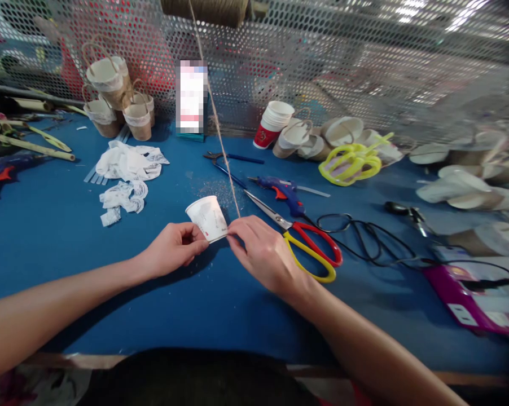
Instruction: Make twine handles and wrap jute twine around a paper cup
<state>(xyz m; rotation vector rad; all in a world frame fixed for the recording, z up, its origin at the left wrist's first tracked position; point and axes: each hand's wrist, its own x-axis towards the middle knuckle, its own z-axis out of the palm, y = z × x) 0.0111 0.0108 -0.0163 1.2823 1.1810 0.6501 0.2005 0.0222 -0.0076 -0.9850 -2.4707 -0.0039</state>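
A white paper cup (207,217) lies tilted on its side above the blue table, its rim toward the upper left. My left hand (179,245) is closed on the cup's lower side near the base. A strand of twine (219,132) runs down from a brown spool (207,10) at the top to the cup's base. There my right hand (260,248) pinches the twine against the base edge; its fingertips partly hide the end. Scissors (309,245) with red and yellow handles lie beside my right hand.
Behind the scissors are a blue glue gun (282,192) and pliers (229,169). Crumpled white paper strips (130,160) lie left. Twine-wrapped cups (108,84) stand at the back left. Stacked red-white cups (273,124) and a yellow looped ornament (350,163) sit right, near a black cord (373,242).
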